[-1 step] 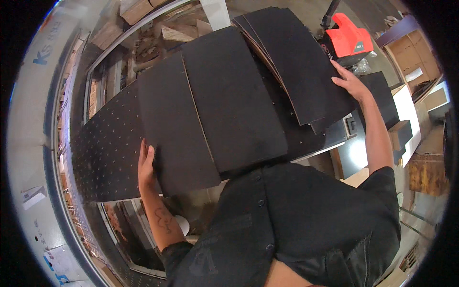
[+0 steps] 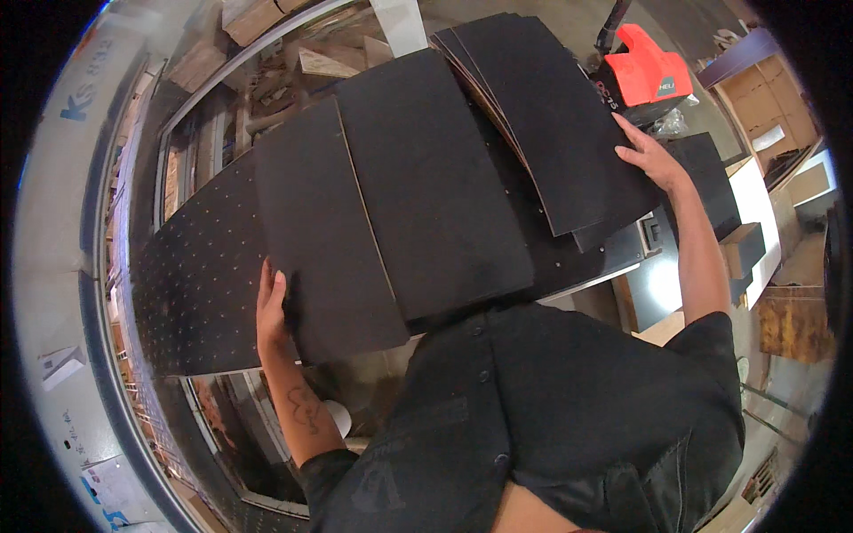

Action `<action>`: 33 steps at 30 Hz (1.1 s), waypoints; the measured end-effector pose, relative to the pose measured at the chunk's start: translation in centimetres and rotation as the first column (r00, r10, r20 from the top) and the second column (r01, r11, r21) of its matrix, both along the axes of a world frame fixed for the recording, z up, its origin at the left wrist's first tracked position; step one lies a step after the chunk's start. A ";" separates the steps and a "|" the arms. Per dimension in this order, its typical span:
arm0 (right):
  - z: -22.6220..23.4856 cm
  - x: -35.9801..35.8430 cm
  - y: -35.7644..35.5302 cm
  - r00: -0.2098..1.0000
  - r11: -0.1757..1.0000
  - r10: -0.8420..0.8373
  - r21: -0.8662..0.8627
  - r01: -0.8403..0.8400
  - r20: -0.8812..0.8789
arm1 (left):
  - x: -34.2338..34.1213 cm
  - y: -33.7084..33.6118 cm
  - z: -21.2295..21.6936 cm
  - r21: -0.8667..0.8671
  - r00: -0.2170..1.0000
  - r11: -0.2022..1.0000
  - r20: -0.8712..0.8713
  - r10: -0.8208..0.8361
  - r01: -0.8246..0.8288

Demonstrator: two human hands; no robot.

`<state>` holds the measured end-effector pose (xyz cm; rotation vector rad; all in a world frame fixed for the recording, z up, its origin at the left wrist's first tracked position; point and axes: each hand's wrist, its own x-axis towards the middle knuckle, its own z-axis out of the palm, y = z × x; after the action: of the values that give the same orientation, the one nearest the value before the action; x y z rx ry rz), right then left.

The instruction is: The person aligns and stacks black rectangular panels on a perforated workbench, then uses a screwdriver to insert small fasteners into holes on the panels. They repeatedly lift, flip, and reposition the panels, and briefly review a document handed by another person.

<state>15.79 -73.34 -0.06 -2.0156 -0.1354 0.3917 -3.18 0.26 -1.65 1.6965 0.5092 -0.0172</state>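
Observation:
My left hand [image 2: 271, 308] rests against the left edge of a thin black board [image 2: 324, 231], fingers stretched out and thumb apart. That board lies beside a thicker-looking black stack [image 2: 435, 186], with a pale edge line between them. On the right, my right hand [image 2: 653, 160] touches the outer edge of several fanned black boards [image 2: 551, 115], its fingers extended and nothing wrapped in them. The brown edges of the fanned boards show along their left side. Everything lies on a black table dotted with small studs [image 2: 195, 275]. The undersides of the boards are hidden.
A red and black machine [image 2: 649, 75] stands just beyond the right-hand boards. A long pale machine beam [image 2: 58, 266] runs down the left side. Wooden offcuts [image 2: 329, 62] lie behind the table, and an open wooden box [image 2: 769, 111] stands at far right.

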 end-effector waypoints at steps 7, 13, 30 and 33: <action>-0.3 -4.5 3.4 0.999 0.999 0.046 0.003 -0.046 -0.017 | 0.6 -1.6 0.2 0.051 0.999 0.999 -0.030 0.009 -0.008; -0.1 -7.0 6.0 0.999 0.986 -0.002 -0.165 0.008 0.039 | 1.0 -1.5 0.7 0.072 0.997 0.994 0.007 -0.082 0.082; -1.1 -7.0 7.1 0.981 0.972 -0.172 -0.144 0.183 0.090 | 0.8 1.8 2.8 0.347 0.997 0.935 -0.053 -0.063 0.077; -1.6 -6.4 6.4 0.976 0.971 -0.195 -0.121 0.206 0.097 | 1.3 4.5 3.7 0.639 0.970 0.754 -0.243 0.013 0.150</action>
<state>9.36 -66.93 -1.65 -2.1524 0.0441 0.1911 -1.91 4.78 2.05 2.4304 0.6792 -0.1043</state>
